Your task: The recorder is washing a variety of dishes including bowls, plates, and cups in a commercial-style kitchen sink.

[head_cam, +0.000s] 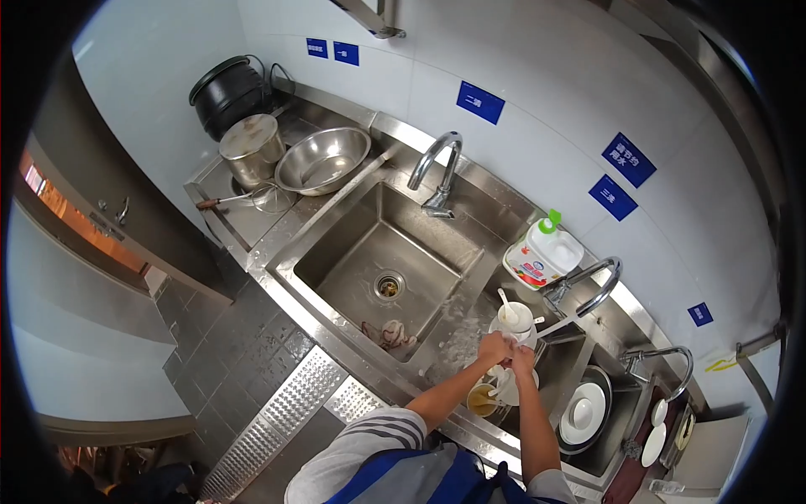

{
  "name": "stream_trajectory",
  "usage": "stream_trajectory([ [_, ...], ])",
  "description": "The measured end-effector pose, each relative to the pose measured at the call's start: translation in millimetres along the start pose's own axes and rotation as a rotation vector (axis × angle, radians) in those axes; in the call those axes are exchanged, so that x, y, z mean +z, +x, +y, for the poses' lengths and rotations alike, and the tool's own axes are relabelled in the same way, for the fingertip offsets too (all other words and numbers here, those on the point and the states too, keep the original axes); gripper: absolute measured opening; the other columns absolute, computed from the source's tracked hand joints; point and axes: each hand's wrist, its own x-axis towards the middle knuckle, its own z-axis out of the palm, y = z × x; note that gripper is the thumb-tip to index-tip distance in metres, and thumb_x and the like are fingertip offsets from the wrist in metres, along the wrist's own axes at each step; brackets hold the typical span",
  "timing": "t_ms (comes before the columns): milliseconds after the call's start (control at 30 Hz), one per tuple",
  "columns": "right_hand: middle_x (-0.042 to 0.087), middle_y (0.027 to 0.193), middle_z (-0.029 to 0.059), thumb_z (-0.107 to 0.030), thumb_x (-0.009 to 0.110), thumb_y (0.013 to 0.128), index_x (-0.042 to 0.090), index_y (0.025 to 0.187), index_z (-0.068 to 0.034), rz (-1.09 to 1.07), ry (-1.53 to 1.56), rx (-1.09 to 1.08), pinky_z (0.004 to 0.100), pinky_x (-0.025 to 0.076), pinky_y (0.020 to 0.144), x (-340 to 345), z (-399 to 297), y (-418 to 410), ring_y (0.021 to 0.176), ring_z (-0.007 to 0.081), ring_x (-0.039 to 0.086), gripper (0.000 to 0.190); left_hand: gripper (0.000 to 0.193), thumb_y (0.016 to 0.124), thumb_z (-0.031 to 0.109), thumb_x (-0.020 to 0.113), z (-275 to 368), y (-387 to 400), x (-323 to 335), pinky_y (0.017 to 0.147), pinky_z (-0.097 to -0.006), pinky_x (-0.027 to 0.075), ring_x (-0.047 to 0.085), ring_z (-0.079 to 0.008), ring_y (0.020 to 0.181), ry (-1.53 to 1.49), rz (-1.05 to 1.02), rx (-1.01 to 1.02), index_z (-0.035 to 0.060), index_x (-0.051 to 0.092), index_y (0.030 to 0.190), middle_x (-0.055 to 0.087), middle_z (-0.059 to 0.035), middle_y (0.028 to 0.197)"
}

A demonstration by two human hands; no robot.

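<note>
My left hand (495, 348) and my right hand (522, 361) are close together over the middle sink, fingers curled inward. A stream of water from the tap (601, 296) runs down to them. Whatever is between my fingers is hidden or too small to tell. Just beyond my hands is a white bowl (515, 315) with a white spoon (504, 300) in it, set on other white dishes. Below my hands, between my forearms, are more white dishes (524, 387) and a bowl with yellowish contents (482, 400).
The left sink (378, 252) holds a wet cloth-like lump (395, 335). A white detergent jug (535, 255) with a green pump stands by the wall. A steel basin (324, 160), pot (253, 148) and whisk (267, 196) are at left. White plates (582, 422) sit in the right sink.
</note>
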Motion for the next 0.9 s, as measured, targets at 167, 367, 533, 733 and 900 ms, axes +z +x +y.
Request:
stream_trajectory([
  [167,0.059,0.083,0.0075,-0.001,0.044,0.073,0.055,0.101,-0.002,-0.016,0.569,-0.170,0.0243,0.047,0.055,9.7,3.1,6.0,0.064,0.0134,0.056,0.029,0.040,0.078,0.025,0.047,3.0,-6.1,22.4,0.074,-0.0449,0.047,0.059,-0.0395,0.083,-0.775,0.133,-0.123,-0.0036,0.047,0.105,0.060,-0.0260,0.088],
  [367,0.060,0.078,0.0089,-0.022,0.054,0.080,0.061,0.080,-0.001,-0.097,0.424,-0.019,0.0293,0.048,0.065,7.7,-18.3,27.5,0.065,0.0194,0.056,0.022,0.036,0.083,0.024,0.035,-4.3,-10.7,39.6,0.075,-0.0470,0.045,0.059,-0.0393,0.084,0.070,-0.214,0.149,-0.0037,0.045,0.105,0.055,-0.0295,0.100],
  [533,0.060,0.087,0.0076,-0.028,0.048,0.085,0.060,0.091,-0.002,-0.072,0.528,-0.052,0.0278,0.045,0.072,24.3,-7.7,28.8,0.077,0.0177,0.056,0.029,0.047,0.090,0.037,0.032,-17.5,30.7,59.2,0.096,-0.0350,0.032,0.045,-0.0280,0.113,-1.292,-0.011,-0.354,0.0012,0.048,0.116,0.050,-0.0171,0.118],
  [733,0.056,0.108,0.0083,-0.035,0.048,0.086,0.051,0.115,-0.003,-0.009,0.519,-0.256,0.0296,0.038,0.087,38.0,29.8,28.7,0.099,0.0176,0.051,0.043,0.053,0.091,0.040,0.032,-18.5,12.9,49.9,0.098,-0.0300,0.028,0.037,-0.0212,0.118,-1.032,-0.038,-0.307,0.0025,0.037,0.127,0.043,-0.0111,0.125],
  [900,0.054,0.114,0.0146,-0.033,0.034,0.091,0.049,0.116,-0.003,0.328,-0.462,-0.404,0.0338,0.038,0.089,18.3,37.7,41.9,0.101,0.0276,0.052,0.041,0.041,0.092,0.030,0.036,2.7,-29.1,32.2,0.086,-0.0303,0.040,0.052,-0.0202,0.098,-0.539,-0.269,-0.091,-0.0009,0.052,0.114,0.056,-0.0092,0.109],
])
